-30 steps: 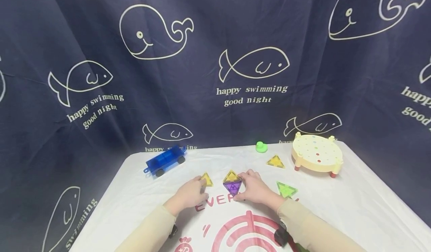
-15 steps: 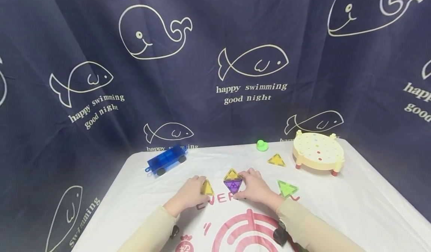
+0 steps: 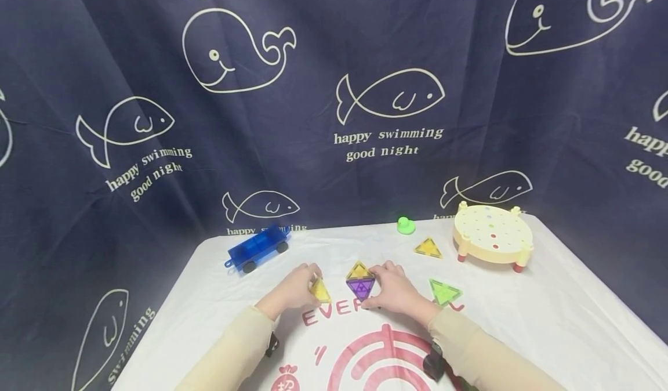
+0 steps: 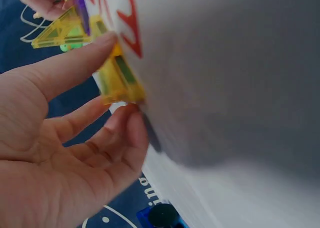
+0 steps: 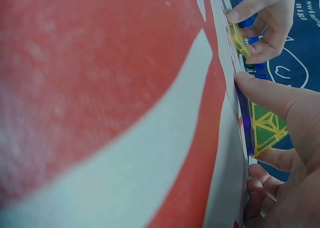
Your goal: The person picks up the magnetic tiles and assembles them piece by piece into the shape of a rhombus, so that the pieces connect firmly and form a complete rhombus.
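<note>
My left hand (image 3: 295, 289) pinches a yellow triangular magnetic tile (image 3: 320, 292) between thumb and fingers, low over the white tabletop. In the left wrist view the thumb lies on one edge of this tile (image 4: 119, 78). To its right, a purple triangular magnetic tile (image 3: 360, 289) lies on the cloth, edge to edge with a second yellow tile (image 3: 359, 270). The right wrist view shows that yellow tile (image 5: 269, 125) standing up from the purple one (image 5: 244, 115). My right hand (image 3: 395, 289) holds this pair, thumb at the purple tip and fingers by the yellow tile.
A blue wheeled toy car base (image 3: 258, 249) stands at the back left. Toward the right are a green triangular tile (image 3: 444, 292), another yellow tile (image 3: 428, 248), a small green duck (image 3: 405, 225) and a cream round toy table (image 3: 493, 234). A dark printed curtain (image 3: 292, 147) hangs behind.
My left hand has taken hold of the yellow tile, drawn it slightly toward me and tilted it. The right hand stays at the purple and yellow pair.
</note>
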The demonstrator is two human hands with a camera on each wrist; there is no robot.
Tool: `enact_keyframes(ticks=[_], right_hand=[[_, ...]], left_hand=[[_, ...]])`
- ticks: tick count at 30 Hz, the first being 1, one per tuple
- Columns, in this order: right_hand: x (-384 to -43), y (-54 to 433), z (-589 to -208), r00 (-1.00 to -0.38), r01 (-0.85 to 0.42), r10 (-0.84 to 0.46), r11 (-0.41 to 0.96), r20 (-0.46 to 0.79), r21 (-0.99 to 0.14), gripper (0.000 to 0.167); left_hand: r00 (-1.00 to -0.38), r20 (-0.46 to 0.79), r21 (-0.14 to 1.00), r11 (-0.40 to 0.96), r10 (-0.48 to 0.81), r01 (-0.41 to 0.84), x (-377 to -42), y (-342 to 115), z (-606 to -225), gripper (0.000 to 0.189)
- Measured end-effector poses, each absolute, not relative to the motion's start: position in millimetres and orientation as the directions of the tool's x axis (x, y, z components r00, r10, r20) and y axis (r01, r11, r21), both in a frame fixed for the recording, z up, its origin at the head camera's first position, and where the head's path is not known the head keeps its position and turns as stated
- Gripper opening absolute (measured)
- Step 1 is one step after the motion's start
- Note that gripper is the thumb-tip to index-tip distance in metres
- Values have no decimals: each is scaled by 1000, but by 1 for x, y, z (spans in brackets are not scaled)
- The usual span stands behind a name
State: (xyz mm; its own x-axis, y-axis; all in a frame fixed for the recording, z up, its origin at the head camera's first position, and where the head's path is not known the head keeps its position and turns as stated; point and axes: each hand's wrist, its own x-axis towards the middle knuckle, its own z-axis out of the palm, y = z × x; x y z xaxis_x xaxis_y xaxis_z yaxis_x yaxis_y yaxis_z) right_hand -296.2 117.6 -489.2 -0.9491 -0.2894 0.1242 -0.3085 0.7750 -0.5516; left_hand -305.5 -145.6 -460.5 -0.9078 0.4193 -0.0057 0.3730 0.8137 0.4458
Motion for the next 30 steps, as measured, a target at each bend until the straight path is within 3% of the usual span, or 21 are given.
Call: enact_keyframes(ticks=[11, 15, 22, 30], right_hand=[[-297, 119, -489, -952, -298, -282, 764, 119, -572, 81], [-296, 117, -490, -952, -301, -275, 765, 133, -569, 80], [-296, 116, -489, -954, -298, -265, 778, 141, -554, 81], [-295, 114, -488, -954, -301, -258, 783, 156, -545, 82]], left_hand=[[-935, 67, 606, 730, 349, 316, -297, -142, -470, 56], [-959, 60, 686, 687, 278, 242, -294, -139, -472, 49], [-993, -20, 799, 599, 115, 53, -291, -126, -475, 34], [-992, -118, 865, 496, 42, -82, -287, -107, -473, 31]])
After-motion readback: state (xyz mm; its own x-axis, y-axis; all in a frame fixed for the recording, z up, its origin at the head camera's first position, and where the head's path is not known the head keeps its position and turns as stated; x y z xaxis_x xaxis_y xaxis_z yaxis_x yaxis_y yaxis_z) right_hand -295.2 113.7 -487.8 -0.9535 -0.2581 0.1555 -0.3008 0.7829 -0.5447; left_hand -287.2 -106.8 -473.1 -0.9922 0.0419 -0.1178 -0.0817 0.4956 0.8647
